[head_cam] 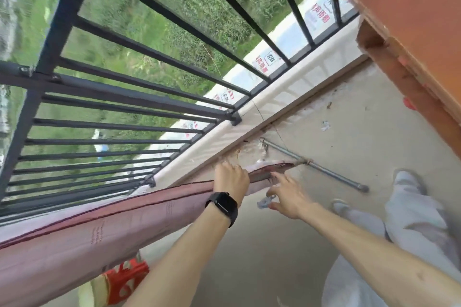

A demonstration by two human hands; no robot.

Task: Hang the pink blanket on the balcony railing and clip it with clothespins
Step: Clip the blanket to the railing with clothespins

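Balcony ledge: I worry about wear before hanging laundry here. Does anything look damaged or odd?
Yes. The ledge has a thin crack across it, and its lower edge is chipped and brown-stained near the left hand, by the pipe end. Paper scraps lie on the concrete floor.

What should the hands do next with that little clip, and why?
Probably move the clothespin in the right hand onto the edge of the pink blanket, just beside the left hand, and clip it there. The left hand grips that edge, and no clip shows on the blanket so far.
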